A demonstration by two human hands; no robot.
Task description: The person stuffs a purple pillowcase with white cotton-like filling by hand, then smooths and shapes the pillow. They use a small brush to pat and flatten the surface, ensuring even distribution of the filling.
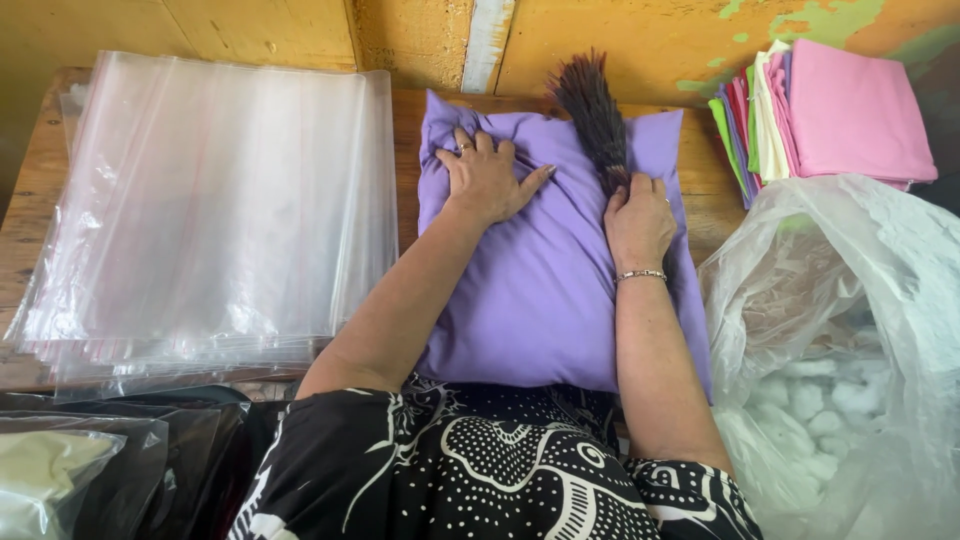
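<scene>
Hands on purple pillow (540,290), centre of wooden table (30,190). Left hand (487,180) flat, fingers spread, pressing pillow's upper left. Right hand (637,222) clenched round handle of dark bristle brush (592,110), bristles pointing 12 o'clock. Clear plastic bags (215,200) stacked at 9 o'clock; bag of white stuffing (840,370) at 4 o'clock; folded coloured fabrics (830,110) at 2 o'clock.

The plump lilac pillow (545,290) is matt woven cloth. The stacked clear bags (210,210) are glossy, smooth plastic. The bare table (705,165) is rough wood.
</scene>
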